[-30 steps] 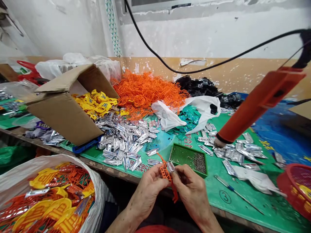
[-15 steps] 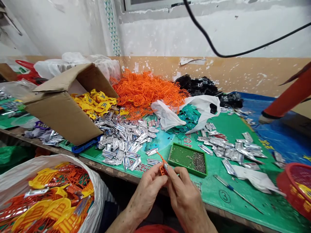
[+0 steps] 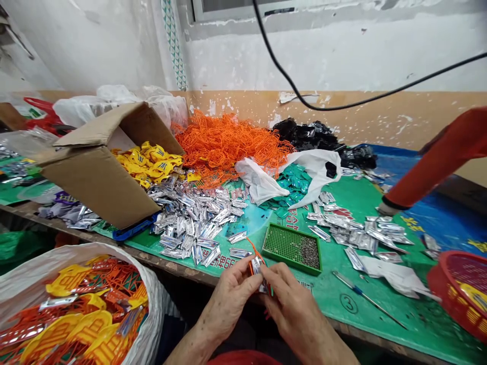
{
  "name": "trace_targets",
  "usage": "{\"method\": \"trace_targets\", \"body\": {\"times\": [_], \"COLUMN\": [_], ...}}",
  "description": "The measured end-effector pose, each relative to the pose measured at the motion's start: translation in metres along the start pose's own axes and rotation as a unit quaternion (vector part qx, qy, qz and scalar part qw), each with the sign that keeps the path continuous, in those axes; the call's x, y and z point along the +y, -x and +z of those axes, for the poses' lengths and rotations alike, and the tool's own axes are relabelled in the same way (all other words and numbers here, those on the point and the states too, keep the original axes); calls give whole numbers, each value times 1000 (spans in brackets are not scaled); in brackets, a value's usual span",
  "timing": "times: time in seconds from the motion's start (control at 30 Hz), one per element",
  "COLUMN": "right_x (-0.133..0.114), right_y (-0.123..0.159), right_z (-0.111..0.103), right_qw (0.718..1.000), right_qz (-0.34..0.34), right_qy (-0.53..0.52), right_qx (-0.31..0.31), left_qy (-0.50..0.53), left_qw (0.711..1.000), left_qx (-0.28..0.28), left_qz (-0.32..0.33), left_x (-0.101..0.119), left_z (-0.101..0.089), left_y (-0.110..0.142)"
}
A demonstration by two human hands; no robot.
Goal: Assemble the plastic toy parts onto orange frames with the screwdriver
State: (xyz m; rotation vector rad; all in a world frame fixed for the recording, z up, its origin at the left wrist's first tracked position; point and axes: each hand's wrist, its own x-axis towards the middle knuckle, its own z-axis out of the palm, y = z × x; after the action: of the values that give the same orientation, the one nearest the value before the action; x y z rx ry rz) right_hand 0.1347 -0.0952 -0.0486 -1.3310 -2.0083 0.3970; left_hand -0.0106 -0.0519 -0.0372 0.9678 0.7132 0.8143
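Observation:
An orange plastic part [image 3: 250, 267] with a thin orange strand rising from it sits pinched in the fingers of my left hand [image 3: 230, 286]. A shiny silver plate [image 3: 256, 264] lies against its front. My right hand [image 3: 291, 296] is closed at the plate's right side, with thumb and fingertips pressing there. The fingers partly cover both pieces. Just beyond my hands stands a green perforated tray [image 3: 274, 241] with small dark metal bits [image 3: 310, 251] at its right end. Silver plates [image 3: 190, 215] lie heaped to the left, and more silver plates [image 3: 361, 233] lie to the right.
A white sack [image 3: 154, 299] of yellow and orange parts stands front left. Behind are a tilted carton [image 3: 99, 182], an orange heap [image 3: 232, 144] and a white bag [image 3: 319, 177]. A screwdriver [image 3: 369, 299], red basket [image 3: 445, 289] and hanging cable [image 3: 292, 83] are right, with an orange cylindrical shape [image 3: 429, 162].
The silver plate now faces me across the orange part, which shows less. My right hand has shifted slightly right. The orange cylindrical shape has come lower and further left.

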Motion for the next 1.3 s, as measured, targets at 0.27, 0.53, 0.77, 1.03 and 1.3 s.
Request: {"method": "trace_targets", "body": {"times": [0.27, 0.53, 0.77, 1.03, 1.3], "right_x": [-10, -1, 11, 17, 22], "right_y": [-8, -4, 7, 21, 32], "right_z": [-13, -10, 12, 26, 31], "right_qw": [995, 994, 964, 957, 948], "right_qz": [6, -43, -75, -65, -75], "right_qy": [93, 31, -46, 6, 44], "right_qx": [21, 98, 252, 283, 306], "left_qy": [-79, -174, -295, -371, -397], "left_qw": [996, 982, 938, 884, 853], "left_qx": [-10, 40, 8, -10, -34], "left_qz": [26, 65, 182, 283, 336], "left_x": [6, 8, 15, 8, 5], "left_z": [4, 11, 9, 10, 12], "left_y": [2, 3, 10, 13, 14]}}
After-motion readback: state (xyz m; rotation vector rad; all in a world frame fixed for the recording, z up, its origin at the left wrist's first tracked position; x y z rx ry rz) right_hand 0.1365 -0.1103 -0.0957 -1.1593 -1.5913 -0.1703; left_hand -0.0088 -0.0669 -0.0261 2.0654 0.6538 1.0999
